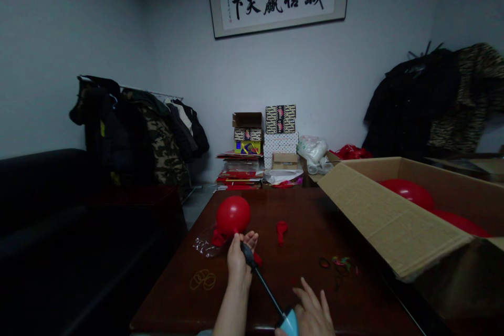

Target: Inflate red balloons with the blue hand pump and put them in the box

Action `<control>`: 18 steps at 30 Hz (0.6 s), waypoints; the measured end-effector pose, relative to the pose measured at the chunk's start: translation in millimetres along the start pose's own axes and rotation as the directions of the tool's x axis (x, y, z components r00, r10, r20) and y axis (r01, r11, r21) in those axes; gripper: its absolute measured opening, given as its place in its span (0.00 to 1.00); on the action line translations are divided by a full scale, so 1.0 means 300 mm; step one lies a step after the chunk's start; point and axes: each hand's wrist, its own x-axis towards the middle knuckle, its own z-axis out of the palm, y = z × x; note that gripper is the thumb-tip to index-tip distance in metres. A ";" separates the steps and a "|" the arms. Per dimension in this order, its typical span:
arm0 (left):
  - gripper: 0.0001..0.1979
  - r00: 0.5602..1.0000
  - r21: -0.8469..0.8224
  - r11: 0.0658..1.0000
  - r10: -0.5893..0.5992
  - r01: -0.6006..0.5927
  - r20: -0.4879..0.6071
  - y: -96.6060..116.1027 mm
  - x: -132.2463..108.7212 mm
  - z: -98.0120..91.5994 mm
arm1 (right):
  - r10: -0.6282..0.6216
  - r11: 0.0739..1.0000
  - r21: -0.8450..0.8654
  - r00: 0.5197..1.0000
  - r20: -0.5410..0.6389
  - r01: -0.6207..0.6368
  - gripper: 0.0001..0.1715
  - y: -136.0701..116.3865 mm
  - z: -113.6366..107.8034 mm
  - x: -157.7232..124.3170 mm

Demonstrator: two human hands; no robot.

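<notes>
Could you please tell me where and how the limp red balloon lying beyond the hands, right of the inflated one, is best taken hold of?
I would pinch the limp red balloon by its wider far end, coming down from above. It lies on the table with its narrow neck pointing to the near side, so that hold should leave the neck free.

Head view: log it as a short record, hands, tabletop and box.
left hand: around black end of pump, at neck of inflated red balloon
right hand: at pump's blue end, fingers spread, grip unclear
table: flat red balloon beyond hands; loose rubber bands to the left
box: open, at right, round red balloons inside
</notes>
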 end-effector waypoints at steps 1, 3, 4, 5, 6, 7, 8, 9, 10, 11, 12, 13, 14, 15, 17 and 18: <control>0.09 1.000 0.002 1.000 -0.005 0.005 0.010 -0.007 -0.006 0.003 | 0.006 1.000 0.006 1.000 0.005 -0.006 0.27 -0.002 -0.003 0.005; 0.09 0.999 0.007 1.000 -0.022 0.021 0.032 -0.027 -0.021 0.006 | 0.018 1.000 0.014 1.000 0.016 -0.018 0.26 -0.007 -0.011 0.015; 0.08 0.999 0.011 0.999 -0.032 0.031 0.044 -0.039 -0.030 0.008 | 0.025 1.000 0.016 1.000 0.015 -0.025 0.26 -0.010 -0.015 0.020; 0.08 0.997 0.014 0.999 -0.045 0.044 0.056 -0.051 -0.039 0.009 | 0.031 0.999 0.015 0.999 0.008 -0.032 0.26 -0.013 -0.019 0.023; 0.08 0.996 0.015 0.998 -0.060 0.059 0.067 -0.064 -0.048 0.010 | 0.037 0.999 0.012 0.999 -0.004 -0.037 0.26 -0.015 -0.023 0.027; 0.07 0.994 0.017 0.997 -0.076 0.075 0.076 -0.076 -0.057 0.011 | 0.040 0.999 0.007 0.999 -0.017 -0.040 0.26 -0.017 -0.027 0.030; 0.07 0.992 0.019 0.996 -0.090 0.089 0.084 -0.087 -0.066 0.012 | 0.042 0.999 0.004 0.999 -0.030 -0.041 0.26 -0.018 -0.030 0.032; 0.07 0.991 0.021 0.995 -0.102 0.101 0.089 -0.096 -0.073 0.012 | 0.041 0.999 0.002 0.998 -0.041 -0.041 0.25 -0.019 -0.032 0.035; 0.07 0.989 0.024 0.994 -0.111 0.109 0.094 -0.104 -0.079 0.013 | 0.040 0.999 0.001 0.998 -0.049 -0.040 0.25 -0.019 -0.033 0.038; 0.07 0.988 0.026 0.993 -0.116 0.114 0.098 -0.111 -0.084 0.013 | 0.038 0.999 0.002 0.998 -0.055 -0.038 0.25 -0.019 -0.034 0.042; 0.07 0.988 0.026 0.993 -0.117 0.115 0.103 -0.116 -0.088 0.014 | 0.037 0.999 0.003 0.997 -0.062 -0.036 0.26 -0.020 -0.034 0.046; 0.08 0.987 0.026 0.993 -0.117 0.114 0.109 -0.119 -0.090 0.015 | 0.036 0.999 0.002 0.997 -0.069 -0.036 0.26 -0.021 -0.034 0.052; 0.08 0.987 0.026 0.994 -0.112 0.109 0.116 -0.122 -0.091 0.017 | 0.037 0.999 0.002 0.996 -0.077 -0.037 0.26 -0.024 -0.034 0.059; 0.09 0.987 0.029 0.994 -0.104 0.101 0.124 -0.123 -0.092 0.019 | 0.041 0.999 0.005 0.995 -0.086 -0.041 0.26 -0.027 -0.035 0.067; 0.11 0.987 0.054 0.995 -0.089 0.082 0.136 -0.123 -0.091 0.025 | 0.050 0.999 0.023 0.993 -0.103 -0.048 0.27 -0.037 -0.039 0.088; 0.12 0.986 0.066 0.995 -0.085 0.077 0.142 -0.120 -0.090 0.027 | 0.051 0.998 0.036 0.993 -0.104 -0.047 0.27 -0.042 -0.042 0.100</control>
